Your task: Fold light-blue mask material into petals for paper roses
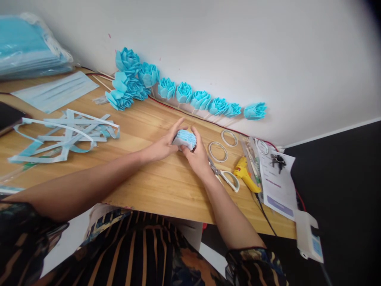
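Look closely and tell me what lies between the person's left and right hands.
A small blue-and-white layered bundle, held between the left hand and right hand; the head view shows it.

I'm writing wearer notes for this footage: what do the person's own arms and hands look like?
The left hand and right hand are ungloved, and no watch or bracelet shows. The forearms are bare up to the left sleeve and right sleeve, which look loose and black, with tan stripes and a floral pattern.
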### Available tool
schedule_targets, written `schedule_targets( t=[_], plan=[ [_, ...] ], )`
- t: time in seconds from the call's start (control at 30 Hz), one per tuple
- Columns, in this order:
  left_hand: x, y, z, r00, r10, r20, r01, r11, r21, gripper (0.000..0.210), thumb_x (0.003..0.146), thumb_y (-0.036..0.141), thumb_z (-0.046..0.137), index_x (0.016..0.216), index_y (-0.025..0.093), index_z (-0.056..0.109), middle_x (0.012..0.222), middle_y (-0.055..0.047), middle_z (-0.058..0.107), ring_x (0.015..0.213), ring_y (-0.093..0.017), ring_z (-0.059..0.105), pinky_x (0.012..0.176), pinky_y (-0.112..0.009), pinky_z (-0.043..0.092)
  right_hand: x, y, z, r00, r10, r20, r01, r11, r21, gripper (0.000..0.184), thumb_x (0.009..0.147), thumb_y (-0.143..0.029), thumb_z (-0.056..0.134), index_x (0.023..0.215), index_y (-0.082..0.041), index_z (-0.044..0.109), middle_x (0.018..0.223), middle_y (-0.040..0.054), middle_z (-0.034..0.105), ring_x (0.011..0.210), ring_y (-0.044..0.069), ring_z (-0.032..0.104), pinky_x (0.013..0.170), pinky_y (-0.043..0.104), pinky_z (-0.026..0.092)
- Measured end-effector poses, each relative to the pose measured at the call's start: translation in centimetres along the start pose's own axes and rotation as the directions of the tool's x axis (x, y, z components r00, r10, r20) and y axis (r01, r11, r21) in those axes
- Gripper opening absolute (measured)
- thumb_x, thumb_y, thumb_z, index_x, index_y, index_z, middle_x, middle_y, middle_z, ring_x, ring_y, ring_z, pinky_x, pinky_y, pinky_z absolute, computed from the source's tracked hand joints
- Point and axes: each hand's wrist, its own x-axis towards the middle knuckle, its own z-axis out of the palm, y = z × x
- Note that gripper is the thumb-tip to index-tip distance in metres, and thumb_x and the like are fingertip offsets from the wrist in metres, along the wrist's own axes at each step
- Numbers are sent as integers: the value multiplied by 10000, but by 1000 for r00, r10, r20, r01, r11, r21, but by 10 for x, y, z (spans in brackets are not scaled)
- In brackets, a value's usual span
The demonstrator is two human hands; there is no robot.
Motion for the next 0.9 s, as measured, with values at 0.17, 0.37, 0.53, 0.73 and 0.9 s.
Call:
schedule_targets(
  t=[0.17, 0.37, 0.53, 0.73, 0.9],
  plan=[
    [2, -8, -6, 1000, 10, 11, -10, 1000, 4, 966, 808, 211, 650, 1573, 313, 69, 1572, -163, 323, 1414, -314, 388, 1136, -530, 321, 0, 4, 1, 1000, -6, -16, 6, 1000, -9, 733, 816, -253, 613, 1489, -266, 322, 1461, 99, 508, 1278, 266, 539, 1098, 511, 417],
    [4, -11, -5, 1000, 23, -4, -22, 996, 82, 946, 835, 217, 631, 1576, 291, 47, 1548, -180, 367, 1394, -306, 417, 1128, -533, 328, 1, 2, 1, 1000, 10, -10, -10, 998, -66, 713, 823, -253, 603, 1486, -247, 342, 1406, 105, 562, 1264, 277, 554, 1089, 505, 423],
    [4, -7, -2, 1000, -4, 21, 2, 997, 76, 952, 827, 245, 659, 1581, 248, 76, 1546, -184, 370, 1347, -311, 465, 1124, -487, 342, 3, 3, 0, 999, 0, -37, 0, 1000, -12, 653, 815, -215, 578, 1447, -251, 419, 1425, 84, 551, 1243, 253, 563, 1091, 479, 427],
    [7, -8, 2, 996, -84, -17, 83, 993, -83, 1081, 769, 303, 753, 1578, 222, 42, 1261, -145, 602, 1094, -242, 624, 931, -379, 497, 5, 8, -4, 993, 17, -113, 10, 972, 236, 618, 828, -261, 602, 1426, -301, 451, 1329, 47, 609, 1090, 226, 634, 1028, 460, 480],
    [9, 3, -3, 975, -188, -114, 174, 977, -124, 750, 733, 303, 759, 1404, 148, 461, 1087, -108, 698, 991, -216, 662, 884, -352, 506, 5, 3, -2, 994, 84, -65, -43, 876, 480, 688, 794, -320, 671, 1438, -303, 430, 1174, 34, 685, 1006, 210, 655, 966, 425, 527]
  ],
)
